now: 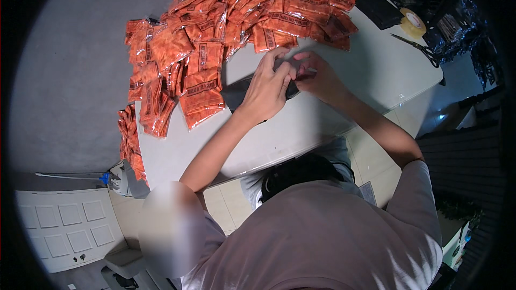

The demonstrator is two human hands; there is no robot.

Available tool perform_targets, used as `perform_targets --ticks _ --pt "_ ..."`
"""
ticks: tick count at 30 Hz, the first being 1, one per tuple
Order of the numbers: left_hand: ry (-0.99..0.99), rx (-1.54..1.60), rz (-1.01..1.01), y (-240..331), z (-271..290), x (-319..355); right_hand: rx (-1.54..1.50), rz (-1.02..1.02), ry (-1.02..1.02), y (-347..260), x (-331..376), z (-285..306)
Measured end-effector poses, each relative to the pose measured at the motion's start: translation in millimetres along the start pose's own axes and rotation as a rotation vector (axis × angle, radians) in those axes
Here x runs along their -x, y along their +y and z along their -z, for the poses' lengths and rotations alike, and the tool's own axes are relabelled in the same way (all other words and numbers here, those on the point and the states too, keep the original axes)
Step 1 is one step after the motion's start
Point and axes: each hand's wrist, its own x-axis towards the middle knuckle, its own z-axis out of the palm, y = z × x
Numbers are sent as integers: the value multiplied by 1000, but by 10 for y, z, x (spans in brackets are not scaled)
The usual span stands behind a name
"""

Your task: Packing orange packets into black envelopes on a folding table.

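My left hand (267, 87) and my right hand (318, 77) meet over the white table (258, 147), fingers curled and fingertips close together. Whatever they pinch is too small or too hidden to name. Beneath them lies a flat black piece (235, 95), mostly covered by my left hand and wrist. Just beyond my fingers begins a big heap of orange packets (207, 21) in clear plastic with dark printed strips. The nearest packet (203, 99) lies left of the black piece.
More orange packets (129, 134) hang past the table's left edge. At the right end are scissors (419, 47), a roll of tape (413, 24) and flat black pieces (379, 12). Dark stacks and shiny blue-black plastic (465, 24) stand behind them. A white panelled door (70, 225) is at lower left.
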Motion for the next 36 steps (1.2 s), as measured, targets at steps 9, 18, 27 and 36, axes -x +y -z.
perform_targets --ticks 9,18,27,36 --pt "-42 31 -14 49 38 -7 -19 -63 -230 -170 -18 115" --pt "-92 33 -31 147 -25 -82 126 -219 -262 -215 -66 220" --pt "-291 44 312 -168 348 30 606 106 -175 -305 11 306" --pt "-301 -52 301 -354 229 128 156 -202 -192 -299 -103 218"
